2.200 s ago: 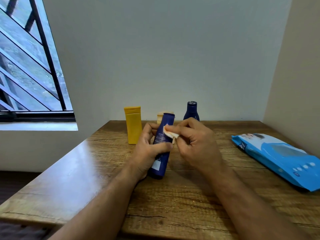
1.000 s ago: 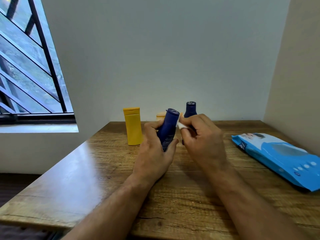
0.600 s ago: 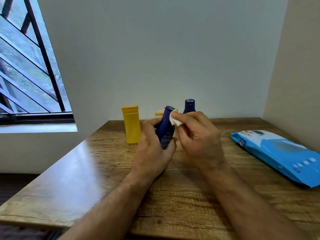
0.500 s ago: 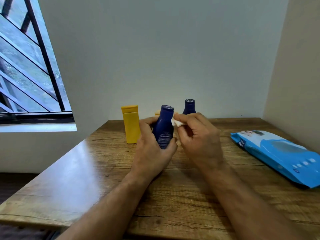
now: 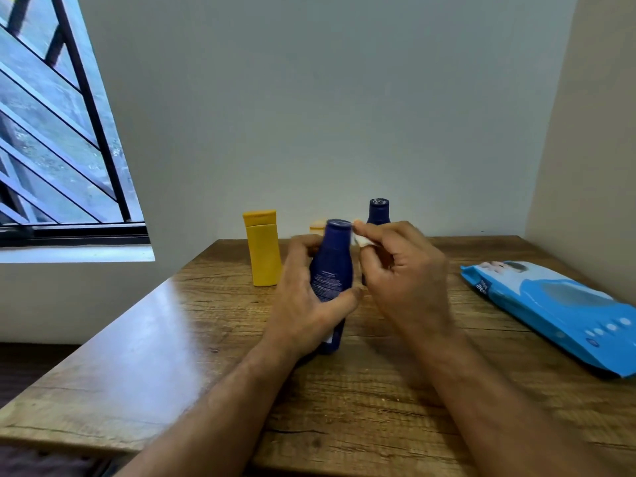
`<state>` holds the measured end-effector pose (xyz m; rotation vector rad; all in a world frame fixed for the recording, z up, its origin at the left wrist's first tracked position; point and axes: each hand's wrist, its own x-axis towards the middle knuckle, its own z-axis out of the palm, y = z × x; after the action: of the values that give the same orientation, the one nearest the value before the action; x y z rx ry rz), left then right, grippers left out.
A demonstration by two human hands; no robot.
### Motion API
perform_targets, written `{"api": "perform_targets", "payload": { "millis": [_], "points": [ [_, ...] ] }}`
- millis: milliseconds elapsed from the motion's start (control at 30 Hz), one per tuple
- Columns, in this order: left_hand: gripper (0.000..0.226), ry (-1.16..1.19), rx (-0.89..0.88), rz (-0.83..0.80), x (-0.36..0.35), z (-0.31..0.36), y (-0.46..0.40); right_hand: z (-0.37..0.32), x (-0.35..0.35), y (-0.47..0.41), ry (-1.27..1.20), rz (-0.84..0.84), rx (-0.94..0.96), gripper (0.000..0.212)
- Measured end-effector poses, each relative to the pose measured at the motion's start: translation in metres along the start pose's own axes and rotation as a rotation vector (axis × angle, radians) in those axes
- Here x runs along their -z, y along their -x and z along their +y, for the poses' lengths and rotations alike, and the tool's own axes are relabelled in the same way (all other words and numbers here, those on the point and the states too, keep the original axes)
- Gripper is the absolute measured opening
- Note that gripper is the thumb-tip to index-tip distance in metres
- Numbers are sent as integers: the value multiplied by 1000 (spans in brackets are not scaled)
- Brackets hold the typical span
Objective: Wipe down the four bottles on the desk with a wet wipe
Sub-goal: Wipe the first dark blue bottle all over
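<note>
Left hand (image 5: 306, 304) wrapped around blue bottle (image 5: 332, 270), upright on desk (image 5: 172, 339); right hand (image 5: 402, 270) pinches wipe (image 5: 361, 239) beside its cap.

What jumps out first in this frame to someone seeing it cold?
Centre frame, the left hand grips a dark blue bottle upright over the wooden desk, while the right hand pinches a white wet wipe at its cap. Next, the yellow bottle standing behind on the left and the bright blue wipes pack lying at the right edge.
</note>
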<state>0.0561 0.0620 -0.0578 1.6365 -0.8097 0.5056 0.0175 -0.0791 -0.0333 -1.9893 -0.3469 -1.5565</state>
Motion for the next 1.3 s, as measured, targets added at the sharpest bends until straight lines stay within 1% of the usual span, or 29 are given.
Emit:
{"api": "perform_targets", "payload": {
  "millis": [33, 100, 167, 233, 300, 367, 433, 500, 567, 633, 700, 767, 833, 867, 933, 1000, 1033, 1100, 1167, 1300],
  "points": [
    [62, 83, 51, -46, 0, 0, 0, 0, 0, 0, -6, -10, 3, 27],
    [59, 235, 120, -82, 2, -2, 0, -2, -2, 2, -26, -45, 26, 26],
    [60, 378, 163, -106, 2, -6, 0, -4, -4, 3, -53, -89, 50, 25],
    [65, 534, 256, -111, 0, -10, -2, -6, -6, 4, -75, -132, 72, 26],
    [70, 638, 347, -102, -3, -11, -3, -6, -7, 6, -92, -163, 95, 26],
    [67, 682, 385, -119, -3, -9, -3, -5, -7, 6, -82, -174, 89, 25],
    [54, 662, 386, -154, -1, -6, -2, -3, -8, 4, -67, -155, 9, 24],
    [44, 590, 358, -152, 0, -5, -2, -1, -9, 3, -63, -140, -62, 26],
    [39, 432, 248, -89, 2, -8, -2, -1, -9, 5, -27, -174, -31, 29],
    [43, 244, 100, -19, 3, -11, 0, -3, -9, 7, 5, -194, 59, 30],
    [50, 55, -7, 25, 4, -15, 0, -6, -10, 7, 20, -178, 126, 29],
    [57, -78, -59, 66, 5, -17, -1, -7, -11, 6, 29, -151, 165, 30],
    [61, -149, -100, 116, 4, -17, -2, -7, -10, 5, 28, -127, 173, 29],
    [62, -161, -112, 137, 3, -16, -2, -7, -9, 5, 21, -111, 154, 28],
    [61, -127, -109, 145, 2, -12, -1, -5, -8, 4, -3, -71, 58, 28],
    [58, -72, -122, 101, 2, -10, 1, -3, -7, 2, -19, -51, -35, 30],
    [56, -46, -130, 76, 2, -10, 1, -2, -7, 1, -22, -50, -46, 29],
    [52, 18, -114, 57, 3, -12, 0, -1, -6, 2, -32, -64, -25, 28],
    [47, 132, -69, 45, 4, -11, -1, -3, -5, 2, -48, -81, 21, 28],
    [43, 322, 4, 6, 4, -11, -2, -9, -5, 6, -63, -138, 181, 26]
  ]
}}
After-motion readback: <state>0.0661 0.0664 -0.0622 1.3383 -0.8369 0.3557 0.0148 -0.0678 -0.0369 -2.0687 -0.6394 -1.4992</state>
